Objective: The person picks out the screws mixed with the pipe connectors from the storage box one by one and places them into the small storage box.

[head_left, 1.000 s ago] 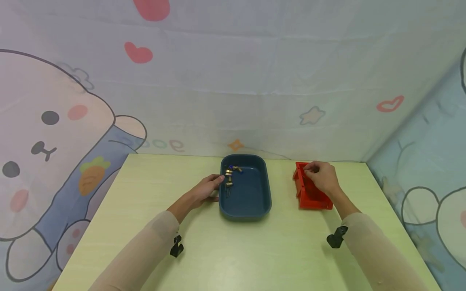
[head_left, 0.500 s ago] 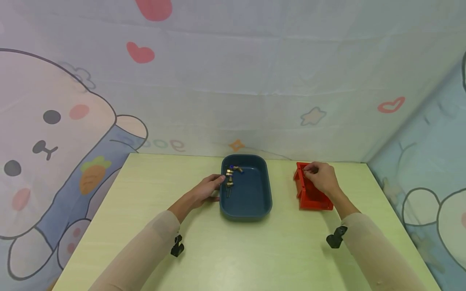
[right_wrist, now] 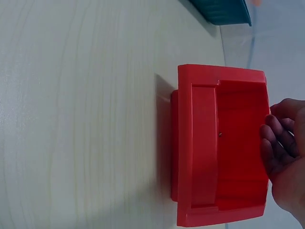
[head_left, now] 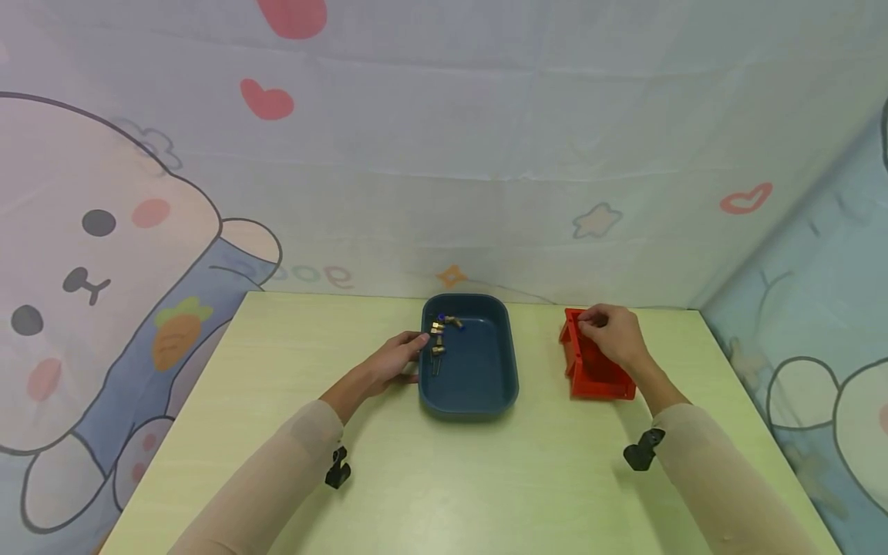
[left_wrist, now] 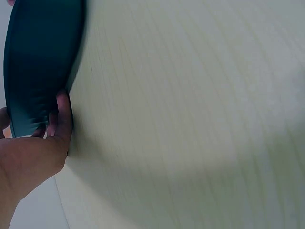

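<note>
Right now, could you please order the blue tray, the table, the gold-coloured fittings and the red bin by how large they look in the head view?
1. Table
2. Blue tray
3. Red bin, partly covered by the right hand
4. Gold-coloured fittings, taken together

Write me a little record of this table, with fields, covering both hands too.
Left hand: grips the blue tray at its left side
Right hand: fingertips at the red bin; whether they pinch anything is unclear
Tray contents: small metal parts, some with blue bits, gathered along the left side
Bin position: right of the tray, apart from it
Surface: pale table
Behind: backdrop with cartoon prints
</note>
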`<state>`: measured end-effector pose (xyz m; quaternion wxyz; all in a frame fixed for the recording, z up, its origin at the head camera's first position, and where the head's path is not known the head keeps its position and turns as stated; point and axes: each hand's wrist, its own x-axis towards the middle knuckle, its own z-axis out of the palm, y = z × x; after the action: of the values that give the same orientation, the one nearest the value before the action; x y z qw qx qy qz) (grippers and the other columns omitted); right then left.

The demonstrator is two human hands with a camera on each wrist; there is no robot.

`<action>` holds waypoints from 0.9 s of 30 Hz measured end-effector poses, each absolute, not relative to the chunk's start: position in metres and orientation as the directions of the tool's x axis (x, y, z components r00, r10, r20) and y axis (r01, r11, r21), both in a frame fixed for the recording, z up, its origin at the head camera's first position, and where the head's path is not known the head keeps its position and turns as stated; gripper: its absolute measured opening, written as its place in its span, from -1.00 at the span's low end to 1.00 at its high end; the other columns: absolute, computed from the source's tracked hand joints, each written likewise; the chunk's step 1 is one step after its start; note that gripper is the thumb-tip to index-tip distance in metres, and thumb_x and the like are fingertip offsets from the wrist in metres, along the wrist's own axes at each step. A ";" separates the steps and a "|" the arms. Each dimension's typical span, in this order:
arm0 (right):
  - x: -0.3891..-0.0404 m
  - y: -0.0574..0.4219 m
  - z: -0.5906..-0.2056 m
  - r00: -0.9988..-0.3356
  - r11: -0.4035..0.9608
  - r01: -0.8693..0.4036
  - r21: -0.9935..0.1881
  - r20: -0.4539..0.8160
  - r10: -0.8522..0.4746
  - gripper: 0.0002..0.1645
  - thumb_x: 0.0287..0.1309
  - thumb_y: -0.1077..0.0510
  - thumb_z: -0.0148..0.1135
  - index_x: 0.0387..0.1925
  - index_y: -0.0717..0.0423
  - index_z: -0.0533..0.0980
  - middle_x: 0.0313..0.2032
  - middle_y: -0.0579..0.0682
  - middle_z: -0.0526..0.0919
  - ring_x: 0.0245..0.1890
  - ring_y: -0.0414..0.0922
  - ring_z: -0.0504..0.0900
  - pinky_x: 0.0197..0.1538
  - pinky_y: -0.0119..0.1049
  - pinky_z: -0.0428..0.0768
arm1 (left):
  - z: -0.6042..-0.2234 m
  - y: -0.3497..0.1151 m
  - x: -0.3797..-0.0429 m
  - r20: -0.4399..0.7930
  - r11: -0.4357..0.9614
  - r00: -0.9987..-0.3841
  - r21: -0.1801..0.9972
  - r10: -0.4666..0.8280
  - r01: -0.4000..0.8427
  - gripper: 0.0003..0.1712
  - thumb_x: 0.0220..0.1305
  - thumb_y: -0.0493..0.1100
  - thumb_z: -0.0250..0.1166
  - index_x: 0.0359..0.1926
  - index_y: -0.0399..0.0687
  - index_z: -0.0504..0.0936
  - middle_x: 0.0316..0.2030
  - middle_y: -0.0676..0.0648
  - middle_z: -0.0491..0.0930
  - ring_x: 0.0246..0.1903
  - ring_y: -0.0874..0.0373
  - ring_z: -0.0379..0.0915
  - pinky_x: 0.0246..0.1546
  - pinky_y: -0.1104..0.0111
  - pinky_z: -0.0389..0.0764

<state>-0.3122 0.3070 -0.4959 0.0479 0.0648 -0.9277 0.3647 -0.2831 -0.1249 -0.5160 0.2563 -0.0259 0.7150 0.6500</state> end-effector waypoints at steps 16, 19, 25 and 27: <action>-0.309 0.262 -0.479 -0.973 0.599 -0.228 -0.767 0.151 -0.177 -0.86 0.43 0.22 0.36 -0.10 0.24 0.70 -0.23 0.11 0.74 -0.24 0.01 0.65 -0.27 -0.38 0.63 | -0.516 -0.125 -0.282 -0.402 0.160 -0.868 0.915 0.291 -0.370 -0.28 0.68 0.14 0.08 0.60 -0.15 0.22 0.48 -0.26 0.37 0.47 -0.18 0.31 0.12 0.12 0.69; -0.309 0.254 -0.479 -0.972 0.588 -0.227 -0.776 0.142 -0.188 -0.86 0.42 0.22 0.37 -0.09 0.24 0.70 -0.21 0.11 0.74 -0.22 0.01 0.64 -0.25 -0.36 0.64 | -0.517 -0.125 -0.283 -0.402 0.160 -0.868 0.915 0.292 -0.370 -0.28 0.68 0.14 0.08 0.60 -0.15 0.21 0.49 -0.26 0.35 0.48 -0.18 0.30 0.12 0.12 0.69; -0.310 0.239 -0.479 -0.971 0.564 -0.225 -0.794 0.135 -0.196 -0.86 0.39 0.20 0.39 -0.10 0.20 0.71 -0.22 0.09 0.73 -0.17 0.04 0.64 -0.19 -0.34 0.64 | -0.517 -0.125 -0.284 -0.400 0.161 -0.867 0.916 0.297 -0.368 -0.28 0.67 0.16 0.08 0.60 -0.14 0.22 0.48 -0.26 0.36 0.47 -0.18 0.31 0.12 0.12 0.69; -0.311 0.234 -0.478 -0.970 0.557 -0.227 -0.799 0.135 -0.201 -0.85 0.39 0.19 0.39 -0.11 0.20 0.71 -0.22 0.09 0.73 -0.17 0.04 0.64 -0.17 -0.32 0.65 | -0.517 -0.125 -0.284 -0.400 0.163 -0.867 0.916 0.296 -0.367 -0.27 0.67 0.17 0.09 0.60 -0.14 0.22 0.48 -0.26 0.37 0.47 -0.18 0.31 0.11 0.12 0.69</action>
<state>-0.3105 0.2337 -0.4785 0.0143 0.1211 -0.8822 0.4548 -0.2842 -0.1246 -0.5174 0.2562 -0.0246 0.7183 0.6463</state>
